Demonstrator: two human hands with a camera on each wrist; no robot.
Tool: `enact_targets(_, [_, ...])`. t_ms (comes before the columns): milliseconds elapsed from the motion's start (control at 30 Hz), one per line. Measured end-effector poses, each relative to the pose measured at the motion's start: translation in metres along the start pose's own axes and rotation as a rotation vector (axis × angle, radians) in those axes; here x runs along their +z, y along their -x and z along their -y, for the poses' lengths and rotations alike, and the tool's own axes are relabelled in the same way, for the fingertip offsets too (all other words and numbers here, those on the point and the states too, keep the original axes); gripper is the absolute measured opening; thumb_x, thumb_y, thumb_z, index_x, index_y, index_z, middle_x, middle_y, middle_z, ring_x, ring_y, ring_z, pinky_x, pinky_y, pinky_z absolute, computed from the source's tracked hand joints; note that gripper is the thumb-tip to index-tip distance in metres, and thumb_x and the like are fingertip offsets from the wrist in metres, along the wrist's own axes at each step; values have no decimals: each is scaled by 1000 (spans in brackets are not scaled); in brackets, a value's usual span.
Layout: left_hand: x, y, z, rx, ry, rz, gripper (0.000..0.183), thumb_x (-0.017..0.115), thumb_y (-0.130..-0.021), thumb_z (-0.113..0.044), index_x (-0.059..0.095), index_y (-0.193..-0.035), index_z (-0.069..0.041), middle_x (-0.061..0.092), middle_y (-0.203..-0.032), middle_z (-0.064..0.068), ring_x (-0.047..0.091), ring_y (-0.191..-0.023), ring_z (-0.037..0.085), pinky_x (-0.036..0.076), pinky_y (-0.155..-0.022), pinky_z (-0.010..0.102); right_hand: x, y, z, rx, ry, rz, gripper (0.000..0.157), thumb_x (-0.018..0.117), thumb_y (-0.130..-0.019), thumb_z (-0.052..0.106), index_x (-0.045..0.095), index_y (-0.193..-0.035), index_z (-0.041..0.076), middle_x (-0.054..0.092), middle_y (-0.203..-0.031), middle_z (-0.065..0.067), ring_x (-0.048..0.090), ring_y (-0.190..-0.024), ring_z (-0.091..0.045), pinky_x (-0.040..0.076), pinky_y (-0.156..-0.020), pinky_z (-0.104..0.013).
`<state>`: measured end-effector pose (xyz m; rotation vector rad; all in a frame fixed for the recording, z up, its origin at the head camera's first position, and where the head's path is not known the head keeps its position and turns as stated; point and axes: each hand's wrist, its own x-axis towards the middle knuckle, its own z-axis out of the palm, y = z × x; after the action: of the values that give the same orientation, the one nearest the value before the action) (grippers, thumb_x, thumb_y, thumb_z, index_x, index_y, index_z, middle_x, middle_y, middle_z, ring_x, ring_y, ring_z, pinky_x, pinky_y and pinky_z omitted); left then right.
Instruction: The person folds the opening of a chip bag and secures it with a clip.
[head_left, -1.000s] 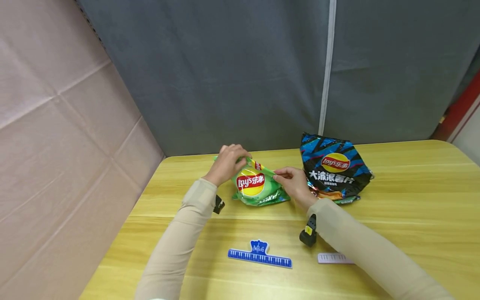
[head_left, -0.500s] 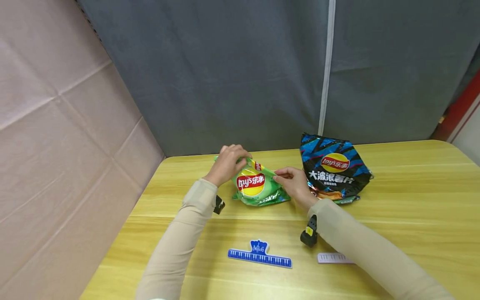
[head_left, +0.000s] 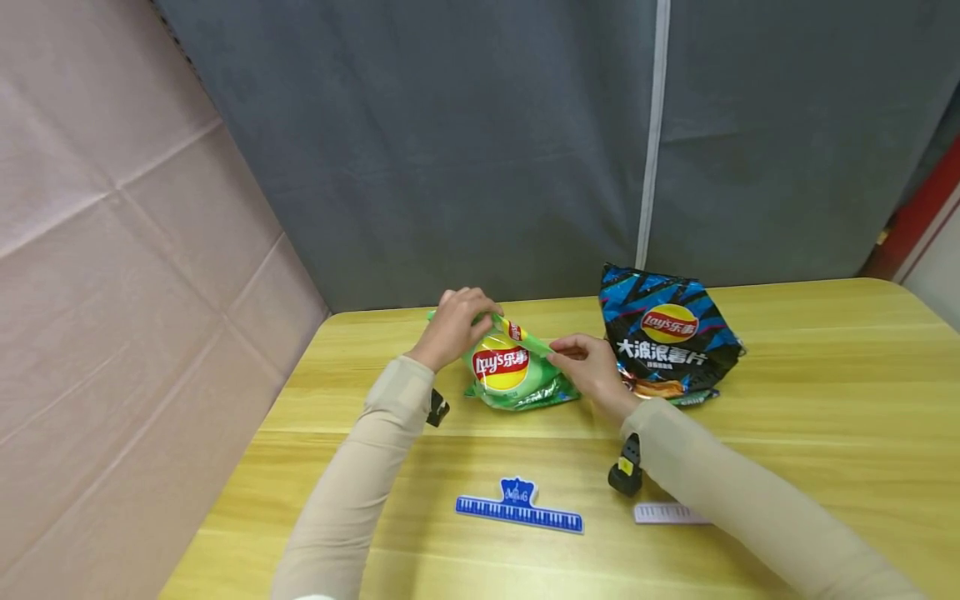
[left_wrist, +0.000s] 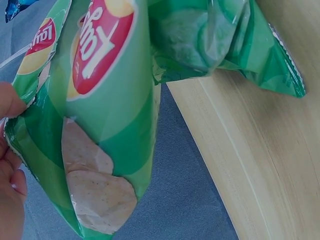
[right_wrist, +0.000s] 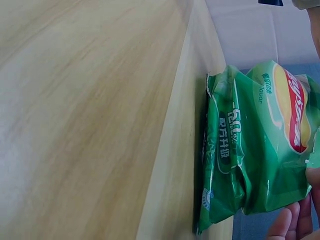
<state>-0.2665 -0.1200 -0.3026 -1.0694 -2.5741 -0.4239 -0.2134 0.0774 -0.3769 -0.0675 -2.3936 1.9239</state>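
The green chip bag is sitting on the wooden table, toward the back, and two hands are holding it by the top. The left hand is gripping the top at the left end, with its thumb lying on the front and its other fingers curling behind. The right hand is pinching the right end of the top, with the thumb and fingers pressing close together on it. Between the hands, the top strip is slanting down to the right, and it is looking folded over

I'm guessing that the step here is making a neat fold along the top. No clip is sitting on this bag yet. The long blue clip with piano keys is lying on the table nearer the person. A pale purple clip is lying to the right of it, partly hiding under the right arm

To me, the next move is asking for one hand to be pinching the fold tight while the other is reaching for a clip. If both hands are letting go, the fold may be popping up. A black and blue bag is resting just beside the right hand
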Motion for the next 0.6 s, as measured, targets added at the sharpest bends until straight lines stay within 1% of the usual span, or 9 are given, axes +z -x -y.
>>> enact_targets(67, [0,0,0,-2,1,3,19,54,-83,-3,68,-94,-10,62,-86,-1,51,-78,12,33,-76,32,-1,1,0,-13,16,-1,21,62,-82,7,62,-101,-1,60,-100,-15,55,-88,-23,47,-75,-30])
enact_targets(133, [-1,0,0,-4,2,7,19,54,-83,-4,68,-94,-9,62,-86,-1,52,-78,13,33,-76,32,-3,1,0,-9,24,3,21,62,-82,8,62,-102,0,59,-101,-14,54,-88,-23,46,-75,-30])
enact_targets(333, [-1,-1,0,-4,-3,13,17,55,-85,-5,68,-95,-9,61,-85,0,52,-78,13,35,-77,33,-9,4,1,0,44,25,21,61,-83,9,63,-102,1,58,-102,-13,52,-87,-22,44,-73,-26])
enact_targets(600, [-1,0,0,-12,2,17,18,55,-85,-5,68,-96,-10,60,-85,0,51,-78,13,35,-78,34,-15,13,1,-64,113,57,19,63,-81,8,64,-97,-1,60,-102,-14,55,-83,-23,44,-67,-25])
